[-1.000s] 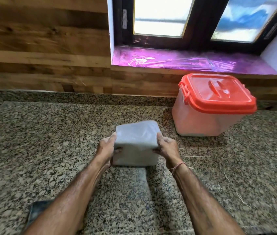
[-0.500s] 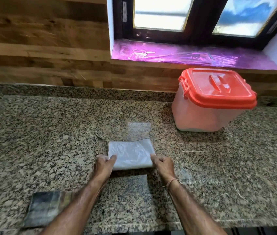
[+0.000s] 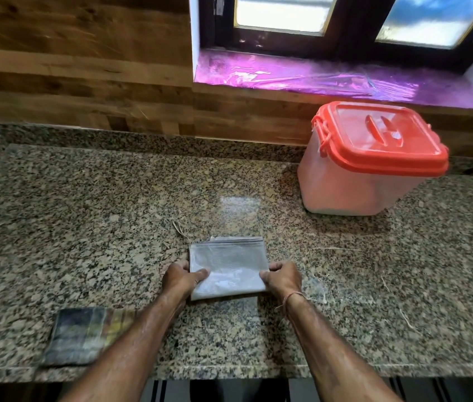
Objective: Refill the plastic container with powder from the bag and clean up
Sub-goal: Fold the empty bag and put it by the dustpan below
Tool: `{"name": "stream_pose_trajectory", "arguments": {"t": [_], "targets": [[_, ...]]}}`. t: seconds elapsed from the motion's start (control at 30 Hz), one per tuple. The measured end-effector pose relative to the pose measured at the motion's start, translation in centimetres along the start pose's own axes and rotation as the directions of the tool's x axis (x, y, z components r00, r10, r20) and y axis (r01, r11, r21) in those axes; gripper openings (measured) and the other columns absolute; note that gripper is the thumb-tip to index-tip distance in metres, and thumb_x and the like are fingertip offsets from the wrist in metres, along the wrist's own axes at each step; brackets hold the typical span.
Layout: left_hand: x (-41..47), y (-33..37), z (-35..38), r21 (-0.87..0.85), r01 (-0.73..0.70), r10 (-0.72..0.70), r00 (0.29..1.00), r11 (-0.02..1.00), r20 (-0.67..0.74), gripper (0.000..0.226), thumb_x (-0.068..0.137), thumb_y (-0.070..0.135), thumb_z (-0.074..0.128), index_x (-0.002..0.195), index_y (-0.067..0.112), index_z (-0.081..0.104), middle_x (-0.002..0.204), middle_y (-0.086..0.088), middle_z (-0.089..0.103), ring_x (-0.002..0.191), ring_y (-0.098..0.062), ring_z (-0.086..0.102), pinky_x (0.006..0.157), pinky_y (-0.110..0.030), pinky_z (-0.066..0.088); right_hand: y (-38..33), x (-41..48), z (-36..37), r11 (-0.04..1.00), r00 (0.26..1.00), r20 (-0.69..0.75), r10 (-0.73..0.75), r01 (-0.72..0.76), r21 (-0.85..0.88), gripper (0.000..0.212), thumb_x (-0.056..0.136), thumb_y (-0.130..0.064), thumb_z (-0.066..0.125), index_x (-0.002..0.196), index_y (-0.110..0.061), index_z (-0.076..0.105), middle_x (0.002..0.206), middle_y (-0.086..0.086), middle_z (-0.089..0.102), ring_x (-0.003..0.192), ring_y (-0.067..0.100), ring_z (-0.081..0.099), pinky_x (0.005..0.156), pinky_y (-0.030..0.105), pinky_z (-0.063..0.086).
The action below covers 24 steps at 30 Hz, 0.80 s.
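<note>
Folded bag (image 3: 228, 264) flat on counter (image 3: 84, 213); left hand (image 3: 181, 278) and right hand (image 3: 283, 278) pinch its side edges; container (image 3: 371, 161) lidded.

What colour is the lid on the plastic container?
Orange-red; the lid shows clearly in the head view.

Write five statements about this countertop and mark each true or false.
1. The left hand and right hand both grip the folded bag. True.
2. The container has its red lid on. True.
3. The container stands left of the bag. False: it stands to the right, by the wall.
4. The bag stands upright and bulging. False: it lies flat on the counter.
5. A folded cloth lies near the counter's front edge. True.
</note>
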State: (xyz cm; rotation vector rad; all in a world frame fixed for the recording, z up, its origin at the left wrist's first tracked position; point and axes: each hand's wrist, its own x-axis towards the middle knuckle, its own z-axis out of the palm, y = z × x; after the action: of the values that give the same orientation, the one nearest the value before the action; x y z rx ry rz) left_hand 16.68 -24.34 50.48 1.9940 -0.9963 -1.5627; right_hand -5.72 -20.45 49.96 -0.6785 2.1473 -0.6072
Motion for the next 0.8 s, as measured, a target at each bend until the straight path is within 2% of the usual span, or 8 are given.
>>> {"name": "stream_pose_trajectory", "arguments": {"t": [0.1, 0.23, 0.3, 0.37, 0.43, 0.53, 0.6, 0.8], "targets": [[-0.3, 0.3, -0.2, -0.163, 0.023, -0.003, 0.992, 0.986, 0.122, 0.045, 0.087, 0.009, 0.078, 0.128, 0.013, 0.059, 0.100, -0.011, 0.074, 0.088, -0.033, 0.075, 0.072, -0.048, 0.064, -0.5, 0.0, -0.8, 0.999, 0.998, 0.047, -0.035, 0.034, 0.036, 0.022, 0.078, -0.018, 0.082, 0.092, -0.023, 0.066, 0.094, 0.000, 0.072, 0.087, 0.019, 0.071, 0.073, 0.029, 0.060], [-0.7, 1.5, -1.1, -0.346, -0.017, 0.041, 0.997, 0.938, 0.063, 0.031, 0.084, 0.005, 0.079, 0.112, 0.004, 0.065, 0.096, -0.015, 0.076, 0.079, -0.028, 0.075, 0.055, -0.033, 0.062, -1.7, -0.4, -2.1, 0.956, 0.981, 0.123, -0.150, 0.112, 0.270, 0.028, 0.086, -0.016, 0.078, 0.110, -0.016, 0.064, 0.104, 0.010, 0.072, 0.088, 0.028, 0.075, 0.075, 0.046, 0.065], [-1.0, 2.2, -2.2, -0.424, -0.079, 0.094, 0.996, 0.902, 0.013, 0.031, 0.083, 0.004, 0.079, 0.111, 0.002, 0.067, 0.099, -0.017, 0.077, 0.081, -0.028, 0.076, 0.060, -0.033, 0.063, -2.9, -1.1, -2.6, 0.918, 0.959, 0.116, -0.260, 0.208, 0.338, 0.023, 0.090, -0.031, 0.074, 0.105, -0.015, 0.068, 0.101, 0.011, 0.075, 0.083, 0.023, 0.075, 0.067, 0.039, 0.063], [-2.0, 2.5, -4.0, -0.487, -0.140, 0.126, 0.990, 0.862, -0.062, 0.027, 0.083, 0.006, 0.080, 0.107, 0.004, 0.068, 0.099, -0.017, 0.077, 0.087, -0.032, 0.076, 0.074, -0.045, 0.064, -4.3, -2.3, -2.6, 0.895, 0.933, 0.115, -0.341, 0.285, 0.342, 0.027, 0.093, -0.045, 0.068, 0.100, -0.018, 0.070, 0.094, 0.006, 0.075, 0.072, 0.015, 0.069, 0.059, 0.031, 0.054], [-3.6, 2.1, -6.2, -0.533, -0.209, 0.143, 0.976, 0.820, -0.164, 0.028, 0.081, 0.011, 0.083, 0.105, 0.004, 0.070, 0.094, -0.015, 0.079, 0.090, -0.035, 0.076, 0.086, -0.054, 0.060, -5.4, -3.6, -1.9, 0.870, 0.890, 0.116, -0.442, 0.393, 0.298, 0.030, 0.095, -0.050, 0.061, 0.096, -0.022, 0.070, 0.091, -0.001, 0.074, 0.076, 0.012, 0.068, 0.064, 0.032, 0.053], [-7.2, -0.5, -9.4, -0.572, -0.302, 0.112, 0.933, 0.763, -0.343, 0.044, 0.070, 0.023, 0.089, 0.104, 0.002, 0.072, 0.095, -0.015, 0.079, 0.091, -0.036, 0.075, 0.087, -0.057, 0.059, -6.1, -6.4, -0.4, 0.802, 0.784, 0.175, -0.596, 0.569, 0.180, 0.031, 0.098, -0.048, 0.057, 0.096, -0.021, 0.071, 0.088, -0.010, 0.072, 0.083, 0.005, 0.067, 0.069, 0.020, 0.050], [-10.8, -3.5, -11.3, -0.603, -0.358, 0.035, 0.877, 0.713, -0.479, 0.038, 0.074, 0.019, 0.087, 0.103, 0.001, 0.072, 0.102, -0.019, 0.077, 0.086, -0.033, 0.074, 0.086, -0.055, 0.059, -6.0, -9.0, 1.3, 0.745, 0.699, 0.276, -0.659, 0.658, 0.112, 0.027, 0.100, -0.044, 0.058, 0.100, -0.021, 0.070, 0.089, -0.012, 0.071, 0.085, 0.001, 0.065, 0.065, 0.013, 0.045], [-21.5, -15.2, -15.7, -0.648, -0.489, -0.173, 0.705, 0.584, -0.688, 0.029, 0.085, 0.006, 0.076, 0.114, 0.005, 0.070, 0.110, -0.017, 0.074, 0.091, -0.031, 0.072, 0.080, -0.040, 0.060, -3.3, -17.6, 7.3, 0.476, 0.393, 0.535, -0.747, 0.880, 0.018, 0.037, 0.090, -0.058, 0.053, 0.098, -0.025, 0.068, 0.094, -0.005, 0.071, 0.091, 0.017, 0.068, 0.079, 0.039, 0.056]]}}
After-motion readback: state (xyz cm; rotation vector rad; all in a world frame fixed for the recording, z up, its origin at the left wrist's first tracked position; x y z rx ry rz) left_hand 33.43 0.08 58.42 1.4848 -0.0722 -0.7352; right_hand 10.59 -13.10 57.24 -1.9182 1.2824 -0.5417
